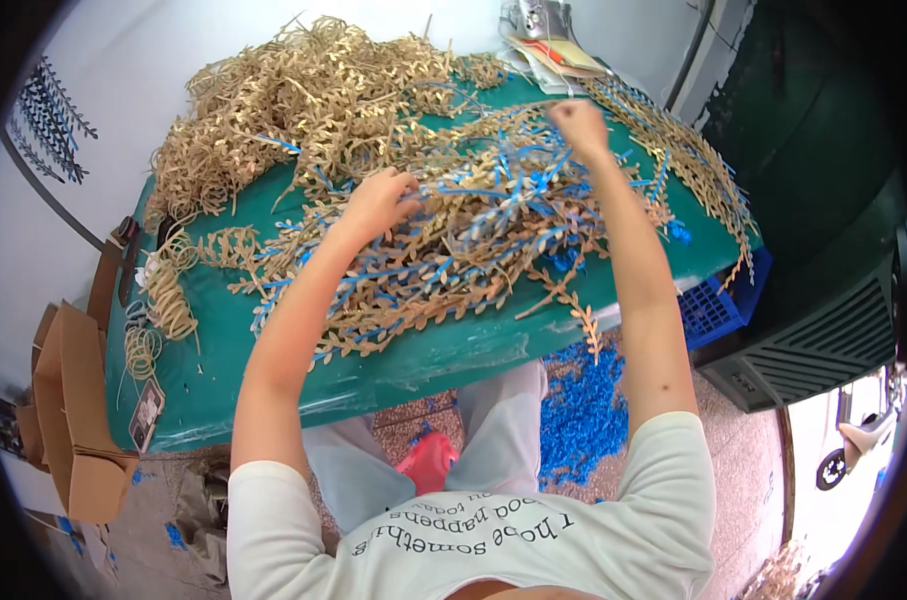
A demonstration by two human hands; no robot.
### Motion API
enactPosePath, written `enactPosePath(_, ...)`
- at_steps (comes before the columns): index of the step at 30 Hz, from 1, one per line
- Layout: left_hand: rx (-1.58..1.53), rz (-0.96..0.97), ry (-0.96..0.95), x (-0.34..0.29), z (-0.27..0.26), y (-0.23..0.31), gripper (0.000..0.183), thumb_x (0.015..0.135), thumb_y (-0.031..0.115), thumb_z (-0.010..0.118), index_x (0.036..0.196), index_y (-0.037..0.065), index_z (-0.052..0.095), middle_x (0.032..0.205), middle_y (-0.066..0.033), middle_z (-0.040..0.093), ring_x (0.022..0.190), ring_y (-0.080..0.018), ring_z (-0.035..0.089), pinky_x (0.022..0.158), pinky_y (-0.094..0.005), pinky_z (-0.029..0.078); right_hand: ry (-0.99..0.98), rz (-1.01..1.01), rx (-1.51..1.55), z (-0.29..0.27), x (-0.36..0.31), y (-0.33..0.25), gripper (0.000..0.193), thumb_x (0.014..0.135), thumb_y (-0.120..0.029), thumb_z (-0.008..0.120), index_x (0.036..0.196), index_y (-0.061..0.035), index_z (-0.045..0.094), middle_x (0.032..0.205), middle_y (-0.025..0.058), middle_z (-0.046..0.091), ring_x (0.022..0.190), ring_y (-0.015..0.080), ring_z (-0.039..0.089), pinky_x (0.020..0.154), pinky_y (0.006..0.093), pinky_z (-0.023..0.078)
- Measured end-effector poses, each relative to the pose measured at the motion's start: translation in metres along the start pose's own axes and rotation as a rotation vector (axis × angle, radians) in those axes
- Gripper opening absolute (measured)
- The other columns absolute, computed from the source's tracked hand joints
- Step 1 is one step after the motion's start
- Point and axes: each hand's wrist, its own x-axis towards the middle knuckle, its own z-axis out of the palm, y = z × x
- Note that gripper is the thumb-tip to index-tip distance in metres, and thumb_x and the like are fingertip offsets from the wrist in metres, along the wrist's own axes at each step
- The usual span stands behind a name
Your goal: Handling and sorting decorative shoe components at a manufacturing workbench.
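Green sheeting covers the table, on which we see a loose pile of leaf strands, gold-brown and blue, spread across the middle in front of the person. The strands overlap in many directions, and several reach past the table's near edge.

We locate the left hand at the pile's left side. Its fingers are partly curled, with a gap between thumb and forefinger; we cannot tell whether they grip a strand. We locate the right hand farther away, above the pile's far right part. Its fingers are curled closed on the end of a thin strand, which runs leftward from them; motion blurs the hand slightly.

Behind the pile, at the far left, we find a larger gold heap. A further bunch of strands hangs over the right edge, near a blue crate. Coils of pale cord lie on the left side. Below the table we note blue scraps on the floor, a pink stool between the person's legs, and an open cardboard box at left.
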Motion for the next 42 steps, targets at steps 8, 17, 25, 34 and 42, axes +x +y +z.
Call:
enactPosePath(8,0.148,0.002,0.137,-0.025,-0.023,0.021,0.020,0.080,0.015,0.061,0.099,0.010,0.061,0.086,-0.0075,0.055,0.082,-0.0250,0.055,0.071,-0.0361,0.046,0.670,0.041,0.290,-0.100,0.039,0.007,0.025,0.083,-0.028,0.058,0.093,-0.0058,0.064,0.075,0.0097,0.066,0.071,0.0210,0.065,0.062,0.0308,0.048)
enactPosePath(17,-0.118,0.361,0.361,0.039,0.013,0.090,0.044,0.074,0.021,0.063,0.115,0.008,0.054,0.114,-0.0119,0.054,0.110,-0.0291,0.046,0.096,-0.0427,0.032,0.795,-0.326,0.149,-0.157,0.055,-0.036,0.016,0.083,-0.017,0.056,0.091,-0.0052,0.063,0.071,0.0156,0.062,0.066,0.0266,0.061,0.059,0.0332,0.045)
enactPosePath(25,-0.155,-0.196,0.620,0.075,-0.087,0.066,0.016,0.085,0.023,0.055,0.096,0.021,0.067,0.062,-0.0010,0.054,0.055,-0.0129,0.049,0.049,-0.0267,0.039,0.477,-0.050,0.045,-0.155,0.050,0.092,0.025,0.083,-0.026,0.057,0.091,-0.0039,0.065,0.069,0.0048,0.063,0.058,0.0135,0.057,0.056,0.0297,0.045)
enactPosePath(34,0.367,0.006,0.492,-0.006,-0.149,0.052,0.017,0.084,0.031,0.056,0.096,0.024,0.067,0.083,-0.0022,0.066,0.066,-0.0207,0.062,0.057,-0.0304,0.047,0.256,-0.355,0.206,-0.070,-0.075,-0.008,0.032,0.078,-0.022,0.065,0.106,-0.0083,0.060,0.103,0.0106,0.062,0.093,0.0242,0.058,0.082,0.0342,0.045)
enactPosePath(42,-0.155,-0.158,0.209,-0.062,-0.113,0.045,0.019,0.082,0.015,0.062,0.098,0.006,0.067,0.068,-0.0024,0.064,0.056,-0.0034,0.054,0.051,-0.0196,0.040,-0.054,-0.816,0.107,0.015,-0.127,-0.092,0.017,0.079,-0.022,0.063,0.085,-0.0064,0.064,0.090,0.0091,0.061,0.088,0.0267,0.056,0.076,0.0383,0.045)
